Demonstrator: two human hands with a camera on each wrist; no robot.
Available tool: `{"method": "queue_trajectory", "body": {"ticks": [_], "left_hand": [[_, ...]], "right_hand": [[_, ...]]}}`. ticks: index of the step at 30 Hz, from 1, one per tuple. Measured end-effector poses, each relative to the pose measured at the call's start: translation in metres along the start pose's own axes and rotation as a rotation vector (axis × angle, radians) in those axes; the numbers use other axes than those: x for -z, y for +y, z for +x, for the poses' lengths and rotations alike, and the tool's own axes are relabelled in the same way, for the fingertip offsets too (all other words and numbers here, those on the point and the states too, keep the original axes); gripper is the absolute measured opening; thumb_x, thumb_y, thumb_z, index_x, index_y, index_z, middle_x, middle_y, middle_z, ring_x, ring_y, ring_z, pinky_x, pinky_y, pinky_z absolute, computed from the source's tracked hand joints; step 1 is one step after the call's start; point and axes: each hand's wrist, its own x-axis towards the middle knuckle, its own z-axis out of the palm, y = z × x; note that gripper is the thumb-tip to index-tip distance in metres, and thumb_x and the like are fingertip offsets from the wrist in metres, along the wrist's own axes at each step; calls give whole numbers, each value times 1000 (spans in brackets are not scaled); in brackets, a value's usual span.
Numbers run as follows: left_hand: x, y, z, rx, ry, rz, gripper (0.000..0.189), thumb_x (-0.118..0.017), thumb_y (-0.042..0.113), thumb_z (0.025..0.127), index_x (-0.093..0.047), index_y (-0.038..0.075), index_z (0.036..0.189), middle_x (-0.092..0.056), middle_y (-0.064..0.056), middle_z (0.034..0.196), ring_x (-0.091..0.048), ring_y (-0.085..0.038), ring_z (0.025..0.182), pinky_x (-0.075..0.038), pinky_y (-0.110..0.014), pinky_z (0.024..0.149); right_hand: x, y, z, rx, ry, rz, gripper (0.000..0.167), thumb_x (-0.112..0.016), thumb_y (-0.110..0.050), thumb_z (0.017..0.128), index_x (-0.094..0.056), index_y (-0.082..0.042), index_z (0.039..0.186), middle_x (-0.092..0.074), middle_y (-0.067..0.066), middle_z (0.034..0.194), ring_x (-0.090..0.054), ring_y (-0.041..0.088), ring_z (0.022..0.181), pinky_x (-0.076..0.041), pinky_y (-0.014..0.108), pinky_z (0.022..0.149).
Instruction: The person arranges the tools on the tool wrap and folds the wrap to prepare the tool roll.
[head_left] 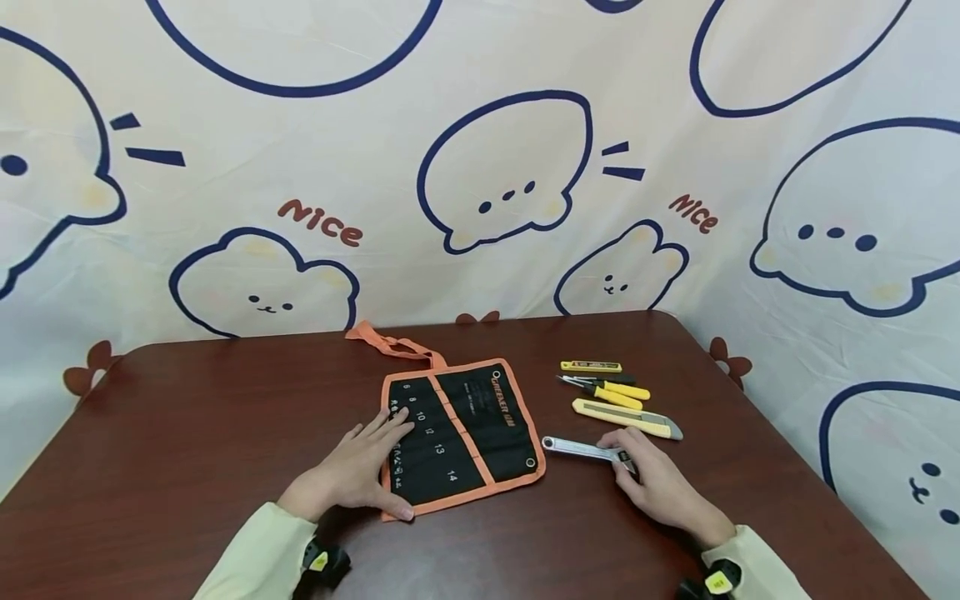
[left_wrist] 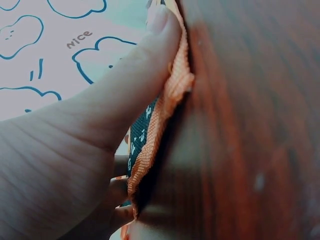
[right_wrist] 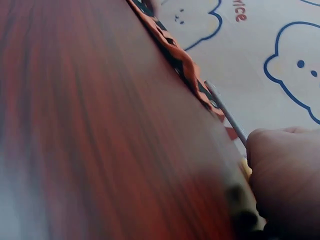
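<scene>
While the left hand [head_left: 363,467] lies flat on the black pouch [head_left: 468,437], fingers straight and thumb along the near-left corner, the right hand [head_left: 654,482] pinches a silver wrench [head_left: 581,449] between curled fingers and thumb. Wrench's holed end points left, just beside the pouch's right edge. Pouch lies spread on the tabletop [head_left: 225,433], orange-bound, an orange strap [head_left: 397,342] trailing from its far edge.

Beyond the right hand: a pale yellow cutter [head_left: 626,418] nearest, then yellow-handled pliers [head_left: 611,393] with another dark-and-yellow tool [head_left: 626,389] close behind, and farthest a narrow yellow case [head_left: 591,367]. Nothing stands between wrench and pouch. Cartoon-printed cloth [head_left: 495,175] hangs behind.

Left fingers cover part of the pouch's left edge and its markings; numbers up to 14 readable. Wrench's other end partly under the right fingers. Small print on the pouch illegible; sleeves [head_left: 255,558] cut off by the frame.

Left wrist view gives the ripples in the orange binding [left_wrist: 160,120] and dark shadow beneath, not evident from the head. Right wrist view: wrench shaft edge-on, lower corner blurred. Only the head view sets out the whole tool row.
</scene>
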Motion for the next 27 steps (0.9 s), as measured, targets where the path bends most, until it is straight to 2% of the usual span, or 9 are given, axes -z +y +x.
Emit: {"method": "queue_trajectory", "body": {"ticks": [5, 12, 18, 22, 27], "left_hand": [[-1, -1, 1, 0, 0, 1, 114, -83, 59, 60, -36, 1, 146, -22, -20, 158, -14, -45, 145, -15, -70, 108], [0, 0, 0, 8, -6, -1, 114, -84, 58, 61, -36, 1, 146, -22, -20, 158, -14, -45, 145, -14, -70, 108], [1, 2, -2, 12, -6, 2, 114, -84, 58, 61, -36, 2, 146, -22, -21, 158, -15, -45, 145, -15, -70, 109], [0, 1, -2, 20, -5, 2, 114, -84, 59, 60, -36, 2, 146, -22, -20, 158, -15, -44, 145, -15, -69, 109], [1, -1, -1, 25, -11, 1, 114, -83, 60, 61, -35, 3, 147, -21, -19, 159, -14, -43, 146, -14, -69, 110]], "right_hand": [[-8, -8, 10, -6, -44, 20, 34, -62, -1, 87, -58, -26, 110, -51, -14, 102, -44, -1, 79, -41, 19, 69], [-15, -13, 21, -9, -87, 54, 35, -65, -4, 86, -59, -29, 109, -50, -16, 99, -43, -1, 74, -40, 17, 63], [-20, -18, 29, -10, -104, 94, 37, -67, -4, 84, -62, -32, 108, -53, -13, 101, -46, 1, 79, -40, 20, 66], [-23, -22, 34, 5, -107, 125, 37, -67, -3, 82, -66, -31, 107, -53, -13, 100, -48, 2, 83, -42, 22, 71], [-22, -28, 42, 25, -103, 138, 34, -67, -3, 81, -72, -25, 107, -52, -12, 95, -47, 2, 78, -42, 20, 66]]}}
